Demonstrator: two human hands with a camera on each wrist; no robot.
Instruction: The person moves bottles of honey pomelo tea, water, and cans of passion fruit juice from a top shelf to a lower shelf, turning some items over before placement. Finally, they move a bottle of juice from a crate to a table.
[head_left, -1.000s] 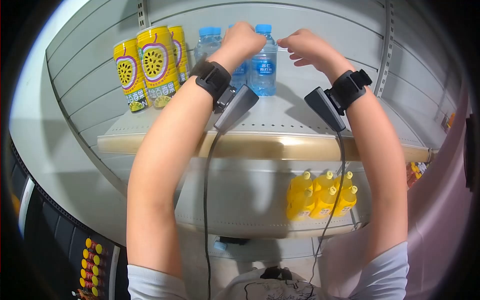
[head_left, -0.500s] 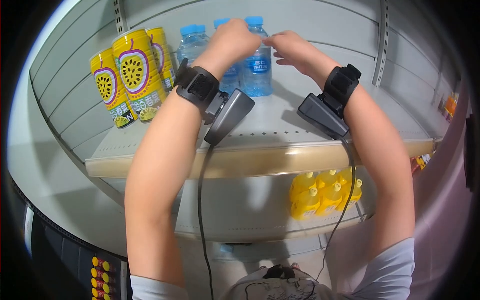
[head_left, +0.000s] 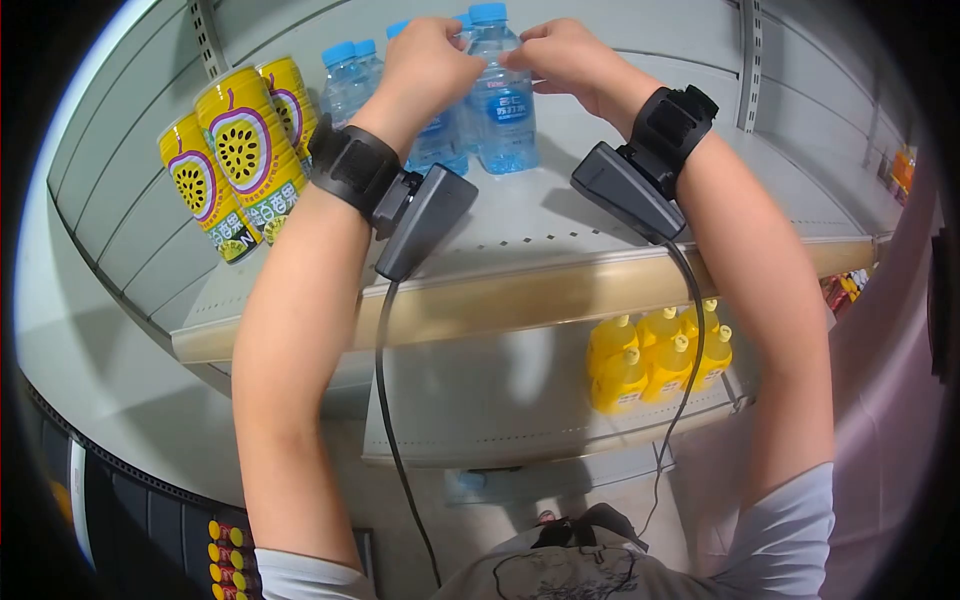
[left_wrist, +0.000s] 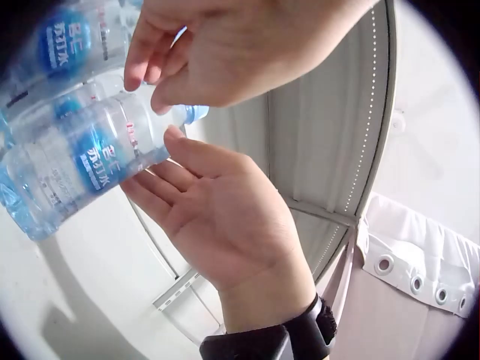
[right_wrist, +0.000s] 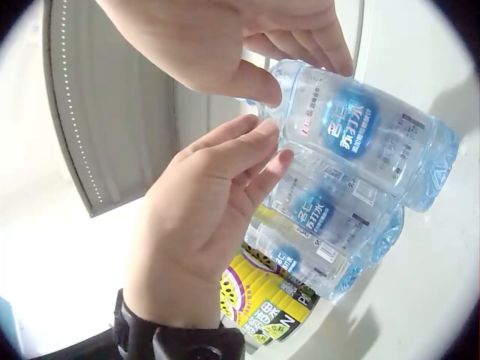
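A clear water bottle (head_left: 505,110) with a blue cap and blue label stands upright on the upper shelf, between my hands. My left hand (head_left: 425,70) holds its shoulder from the left, thumb at the front and fingers curled by the neck. From the other side my right hand (head_left: 580,65) grips the shoulder, its thumb in front. The right fingertips are hidden behind the bottle in the left wrist view. Beside it are more such bottles (right_wrist: 311,206), partly covered by my left hand and forearm.
Several yellow passion fruit drink cans (head_left: 240,150) stand left of the bottles. The shelf (head_left: 560,225) has a gold-coloured front edge (head_left: 500,302). Below, yellow bottles (head_left: 650,365) sit on a lower shelf. Black straps with devices and cables (head_left: 385,370) are on both wrists.
My right hand has moved left, from a gap beside the front water bottle to its shoulder. The left hand stays near the neck. The head view has shifted closer, and the bottles appear further left.
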